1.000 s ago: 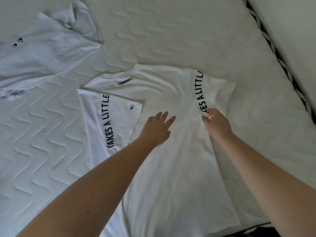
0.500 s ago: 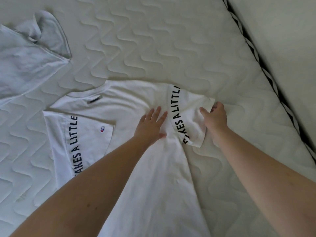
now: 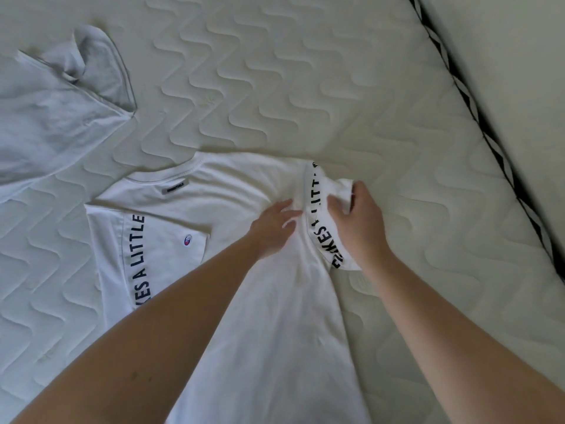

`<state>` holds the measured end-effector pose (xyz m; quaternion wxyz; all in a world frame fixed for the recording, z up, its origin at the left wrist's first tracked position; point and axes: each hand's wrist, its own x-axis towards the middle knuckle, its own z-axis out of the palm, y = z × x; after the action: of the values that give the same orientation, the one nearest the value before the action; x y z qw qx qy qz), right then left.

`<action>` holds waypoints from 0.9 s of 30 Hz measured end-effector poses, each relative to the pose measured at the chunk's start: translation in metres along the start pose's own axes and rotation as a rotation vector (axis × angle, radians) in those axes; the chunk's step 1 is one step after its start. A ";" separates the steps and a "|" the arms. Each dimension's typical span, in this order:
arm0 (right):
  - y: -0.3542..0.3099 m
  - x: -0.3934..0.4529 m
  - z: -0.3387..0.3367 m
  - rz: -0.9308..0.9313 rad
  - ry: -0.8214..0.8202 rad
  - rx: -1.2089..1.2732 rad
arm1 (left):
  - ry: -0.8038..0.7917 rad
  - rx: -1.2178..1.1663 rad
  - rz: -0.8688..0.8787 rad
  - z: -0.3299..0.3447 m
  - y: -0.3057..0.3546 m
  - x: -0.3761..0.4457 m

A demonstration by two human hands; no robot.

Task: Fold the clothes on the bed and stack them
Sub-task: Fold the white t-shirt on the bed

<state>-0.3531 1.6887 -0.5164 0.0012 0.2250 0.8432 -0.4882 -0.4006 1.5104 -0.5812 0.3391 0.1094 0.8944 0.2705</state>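
- The white tee (image 3: 269, 316) is lying flat on the mattress (image 3: 305, 87), its body running from the near edge up toward the collar, with both forearms reaching over it.
- The left sleeve (image 3: 159, 246) is lying folded in over the chest, black lettering showing along it (a small round logo sits beside the letters).
- The left hand (image 3: 272, 231) is pressing down on the tee just inside the right shoulder, fingers fairly straight and spread, gripping nothing.
- The right hand (image 3: 357, 228) is holding the right sleeve (image 3: 324, 221), fingers curled round its bunched outer edge and raising it off the mattress; the lettered band is lying between the two hands, just left of the grip.
- Farther off, the collar is lying beyond both hands, with a dark label inside it.
- A grey tee (image 3: 52, 111) is lying spread at the far left, well apart from the white one.
- A black-and-white trim (image 3: 477, 117) is running along the mattress edge at the far right.
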 end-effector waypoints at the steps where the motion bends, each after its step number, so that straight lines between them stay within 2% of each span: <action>1: -0.009 -0.009 0.005 -0.043 -0.035 -0.013 | 0.019 -0.303 -0.083 -0.008 0.004 0.002; 3: -0.025 -0.025 0.016 -0.139 -0.113 -0.064 | 0.065 -0.847 -0.255 -0.029 0.012 0.005; 4: -0.031 -0.032 0.022 -0.180 -0.158 -0.098 | 0.076 -0.993 -0.307 -0.039 0.012 0.008; 6: -0.039 -0.044 0.036 -0.242 -0.234 -0.162 | 0.059 -1.098 -0.364 -0.057 0.011 0.017; 9: -0.044 -0.062 0.058 -0.318 -0.313 -0.227 | 0.003 -1.035 -0.420 -0.083 0.008 0.029; 13: -0.047 -0.079 0.084 -0.370 -0.317 -0.247 | -0.078 -0.720 -0.395 -0.104 0.006 0.039; 17: -0.046 -0.096 0.101 -0.380 -0.227 -0.239 | -0.028 -0.381 -0.323 -0.103 0.004 0.042; 20: -0.028 -0.104 0.103 -0.368 -0.194 -0.406 | 0.043 -0.151 -0.255 -0.099 -0.002 0.043; 22: -0.011 -0.110 0.101 -0.289 -0.235 -0.591 | 0.050 -0.148 -0.237 -0.095 -0.011 0.041; 25: 0.008 -0.120 0.101 -0.198 -0.361 -0.773 | 0.142 -0.257 -0.265 -0.086 -0.031 0.032; 27: 0.019 -0.123 0.102 -0.234 -0.305 -0.840 | 0.116 -0.293 -0.345 -0.082 -0.045 0.022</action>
<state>-0.2576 1.5659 -0.5581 0.1612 0.0340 0.9779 -0.1285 -0.4724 1.4476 -0.5676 0.3407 -0.1112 0.8690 0.3413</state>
